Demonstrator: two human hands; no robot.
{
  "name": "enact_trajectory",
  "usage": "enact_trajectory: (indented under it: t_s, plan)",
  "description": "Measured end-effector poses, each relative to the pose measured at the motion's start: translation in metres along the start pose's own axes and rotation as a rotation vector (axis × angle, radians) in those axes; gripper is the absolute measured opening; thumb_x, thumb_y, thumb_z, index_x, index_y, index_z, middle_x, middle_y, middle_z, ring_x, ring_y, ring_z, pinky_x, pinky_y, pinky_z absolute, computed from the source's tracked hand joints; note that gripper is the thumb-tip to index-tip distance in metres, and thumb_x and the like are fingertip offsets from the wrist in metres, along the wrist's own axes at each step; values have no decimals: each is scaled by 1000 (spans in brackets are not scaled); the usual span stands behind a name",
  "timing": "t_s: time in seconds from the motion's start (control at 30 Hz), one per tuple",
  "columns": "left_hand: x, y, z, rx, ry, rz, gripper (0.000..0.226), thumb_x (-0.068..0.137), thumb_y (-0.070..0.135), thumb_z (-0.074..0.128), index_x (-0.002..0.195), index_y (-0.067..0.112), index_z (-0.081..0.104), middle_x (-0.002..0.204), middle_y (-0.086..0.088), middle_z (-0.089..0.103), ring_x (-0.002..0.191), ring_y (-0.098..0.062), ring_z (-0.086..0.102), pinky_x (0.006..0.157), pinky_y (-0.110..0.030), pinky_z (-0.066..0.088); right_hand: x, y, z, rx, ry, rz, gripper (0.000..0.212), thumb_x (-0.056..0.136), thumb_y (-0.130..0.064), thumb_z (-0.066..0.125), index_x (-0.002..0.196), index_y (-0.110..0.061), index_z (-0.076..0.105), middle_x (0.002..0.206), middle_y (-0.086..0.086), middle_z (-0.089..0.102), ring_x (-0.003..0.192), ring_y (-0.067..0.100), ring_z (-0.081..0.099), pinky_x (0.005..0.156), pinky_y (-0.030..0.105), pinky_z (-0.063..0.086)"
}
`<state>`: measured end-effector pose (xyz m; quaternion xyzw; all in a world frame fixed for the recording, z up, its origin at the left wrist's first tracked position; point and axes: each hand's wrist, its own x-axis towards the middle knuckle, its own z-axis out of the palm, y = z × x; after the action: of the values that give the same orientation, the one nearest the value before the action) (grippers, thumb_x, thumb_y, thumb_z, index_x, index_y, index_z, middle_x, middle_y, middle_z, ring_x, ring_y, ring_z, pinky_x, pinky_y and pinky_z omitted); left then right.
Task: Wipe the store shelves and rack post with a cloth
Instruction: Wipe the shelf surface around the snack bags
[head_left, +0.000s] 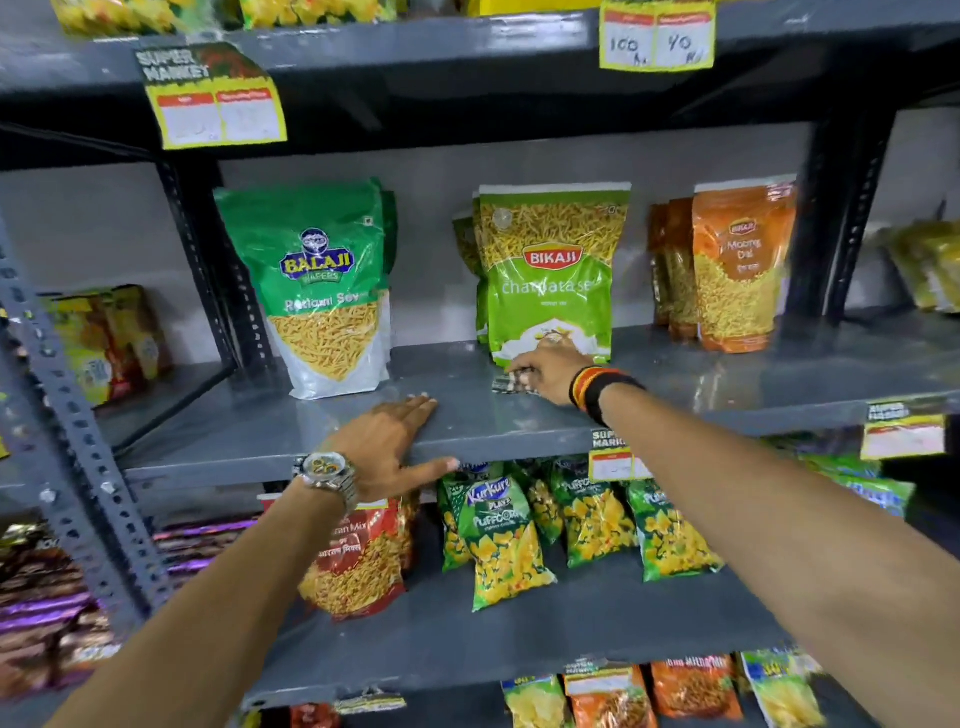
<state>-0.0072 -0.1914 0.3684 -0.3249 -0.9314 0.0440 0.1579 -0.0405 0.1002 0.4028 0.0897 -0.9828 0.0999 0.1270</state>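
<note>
While right hand (545, 371) clutches crumpled checked cloth (511, 383) on glossy grey metal shelf (519, 421) | left hand (395, 441) flat, released, on edge

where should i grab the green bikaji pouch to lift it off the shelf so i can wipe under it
Take the Bikaji pouch by its flat sealed top edge, coming from the front. It stands upright with clear space above, while the right hand and cloth crowd its base and more pouches sit close behind it.

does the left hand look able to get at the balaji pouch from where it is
Probably yes: the left hand rests flat on the shelf edge, and only bare shelf lies between it and the Balaji pouch.
</note>
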Motion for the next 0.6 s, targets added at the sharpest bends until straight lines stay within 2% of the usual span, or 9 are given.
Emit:
enact_trajectory:
  t_s: [0.07,0.13,0.17,0.23,0.33,0.4,0.47,0.53,0.6]
  plan:
    - [-1,1,0,-3,17,-10,106,82,89,28,158,16,31,162,-7,37,147,-25,39,122,-39,30,-23,-5,-10,30,-35,-98,34,98,-24,45,124,-38,61,99,5,49,107,30,45,99,41,35]
    - [-1,3,1,-5,31,-23,104,83,88,30,158,16,33,162,-6,39,146,-25,40,121,-40,31,-59,-9,-26,88,-87,-222,31,99,-25,48,124,-37,62,89,-5,43,94,19,41,87,33,34]
    - [-1,4,0,-5,31,-24,103,83,88,32,158,17,33,162,-6,39,146,-25,40,121,-41,32,-78,-8,-36,139,-143,-283,30,99,-26,50,123,-37,62,90,-7,45,92,14,42,82,30,35]
    - [-2,4,1,-2,31,-33,100,85,86,34,158,17,33,162,-5,39,145,-26,40,120,-42,33,-100,-1,-57,184,-231,-348,28,98,-28,51,122,-37,64,97,-9,51,93,8,48,83,24,39]
    - [-1,4,-1,5,19,-28,99,86,85,36,158,17,33,161,-6,40,144,-26,42,120,-42,34,-83,13,-64,195,-72,-231,30,99,-19,51,122,-33,65,104,-1,56,101,14,50,89,31,40]
    - [-2,5,-2,1,15,-25,100,86,86,34,158,16,32,161,-7,40,144,-27,42,120,-42,33,-61,14,-48,160,3,-151,31,98,-13,50,119,-28,67,98,3,59,98,23,55,88,32,43]
    - [-3,4,-2,0,14,-21,101,86,86,32,158,16,31,162,-7,38,145,-27,41,120,-42,33,-44,4,-28,115,1,-102,32,97,-14,50,117,-32,68,85,-1,54,88,24,55,86,36,43]
    - [-3,3,-1,5,19,-20,102,86,87,31,159,16,30,163,-6,37,145,-27,41,120,-42,33,-39,-12,-15,112,4,-75,31,98,-19,48,117,-36,66,88,0,50,94,25,50,92,39,41]
    - [-3,1,0,8,23,0,100,87,85,33,159,15,30,163,-8,37,145,-27,40,120,-42,32,-53,-30,-17,147,-37,-119,30,99,-20,49,120,-33,65,93,2,49,94,20,45,88,33,37]
